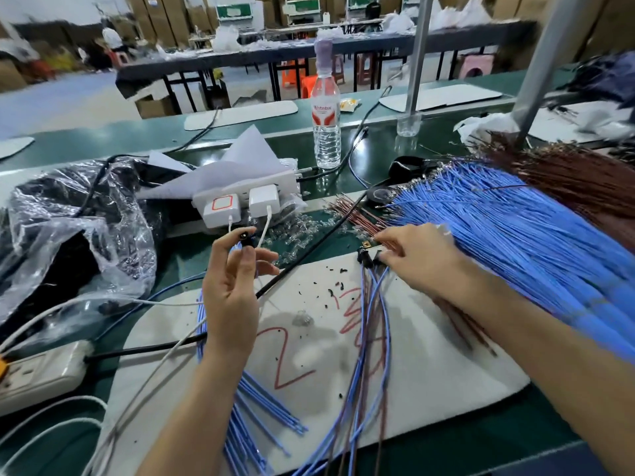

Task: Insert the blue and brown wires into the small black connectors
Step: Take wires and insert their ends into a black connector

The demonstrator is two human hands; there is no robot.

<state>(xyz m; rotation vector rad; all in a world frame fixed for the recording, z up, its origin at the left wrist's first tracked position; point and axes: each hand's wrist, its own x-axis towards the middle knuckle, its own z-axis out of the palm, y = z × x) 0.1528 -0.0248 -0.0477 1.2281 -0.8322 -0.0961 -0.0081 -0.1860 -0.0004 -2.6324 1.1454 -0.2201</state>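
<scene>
The left grip (233, 290) is raised above the surface, palm toward the camera, its thumb and forefinger pinched together on a small black connector (246, 237); the other fingers are loosely spread. The right grip (415, 255) lies palm down at the far edge of a white pad (429, 372), its fingertips bent onto the ends of some loose brown wires (357, 214); whether they have closed on a wire cannot be told. Just beside those fingertips sits a cluster of black connectors (366, 257) with blue and brown leads (374, 338) trailing from them across the pad toward the camera. Under the left wrist a bunch of cut blue wires (254, 400) lies over the pad's near left corner. Small black bits are scattered on the pad around red scrawled marks. To the right, a large fan of blue wires (515, 228) spreads over the green surface (395, 146), with a brown bundle (584, 176) behind it. Farther out stand a white power strip (247, 197) with two chargers plugged in, a crumpled plastic bag (68, 228) on the left and a water bottle (326, 115).
</scene>
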